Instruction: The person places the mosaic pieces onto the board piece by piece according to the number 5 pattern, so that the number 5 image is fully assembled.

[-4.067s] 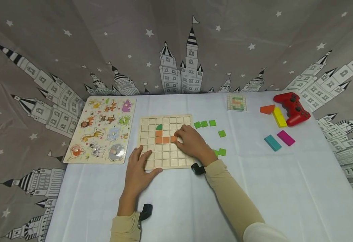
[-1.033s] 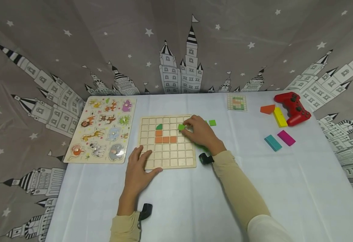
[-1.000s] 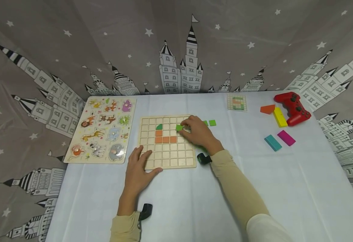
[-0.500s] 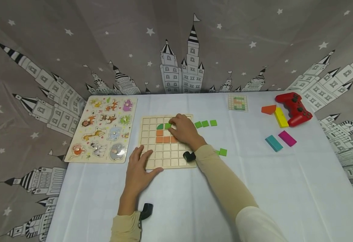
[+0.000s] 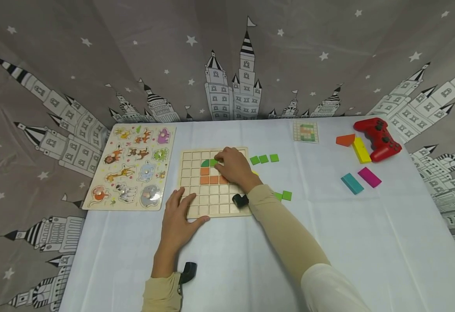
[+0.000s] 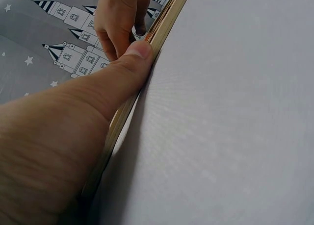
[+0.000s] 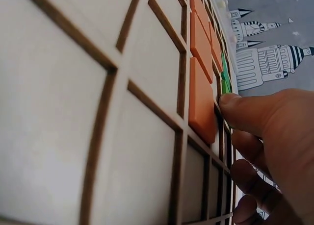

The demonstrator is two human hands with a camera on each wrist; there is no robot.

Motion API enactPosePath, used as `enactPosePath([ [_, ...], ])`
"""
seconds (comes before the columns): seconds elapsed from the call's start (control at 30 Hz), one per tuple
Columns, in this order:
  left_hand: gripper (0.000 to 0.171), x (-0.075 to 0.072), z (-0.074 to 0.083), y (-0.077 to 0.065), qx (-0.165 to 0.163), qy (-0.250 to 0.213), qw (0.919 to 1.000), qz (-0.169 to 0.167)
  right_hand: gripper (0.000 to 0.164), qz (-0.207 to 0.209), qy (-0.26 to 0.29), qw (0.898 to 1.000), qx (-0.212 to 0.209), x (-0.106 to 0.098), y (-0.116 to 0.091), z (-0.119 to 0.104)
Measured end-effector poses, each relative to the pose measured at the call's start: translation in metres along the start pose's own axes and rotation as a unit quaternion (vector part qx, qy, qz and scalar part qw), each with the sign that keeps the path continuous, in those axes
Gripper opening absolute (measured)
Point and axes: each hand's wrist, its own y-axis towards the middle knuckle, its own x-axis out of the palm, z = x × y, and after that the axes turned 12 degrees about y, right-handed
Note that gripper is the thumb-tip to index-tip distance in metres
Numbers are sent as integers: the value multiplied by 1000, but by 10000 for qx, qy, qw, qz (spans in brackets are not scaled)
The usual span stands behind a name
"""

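Note:
A wooden grid board lies flat on the table in the head view. Three full orange square tiles show in its cells, with part of another beside my right hand; a dark green quarter-round tile sits above them. My right hand pinches a light green square tile just right of the quarter-round one; in the right wrist view the thumb touches that tile. My left hand rests at the board's lower left corner, fingers spread, thumb along the near edge in the left wrist view.
Loose green tiles lie right of the board, others lower down. A pattern card lies behind. Coloured blocks and a red game controller are at the right. An animal puzzle stands left.
Earlier my right hand left an orange tile on the board. Since then it has carried a green square tile leftward to beside the quarter-round tile. The left hand has stayed in place.

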Motion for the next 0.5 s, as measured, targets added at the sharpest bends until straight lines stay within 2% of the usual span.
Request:
enactPosePath([
  [0.23,85,0,1,1,-4,12,10000,8,41,-108,307,9994,-100,-7,-6,6],
  [0.37,84,3,1,1,55,30,10000,60,44,28,686,9975,-139,-22,-20,25],
  [0.5,84,4,0,0,53,2,9998,207,44,340,1012,9943,-40,-47,-40,54],
])
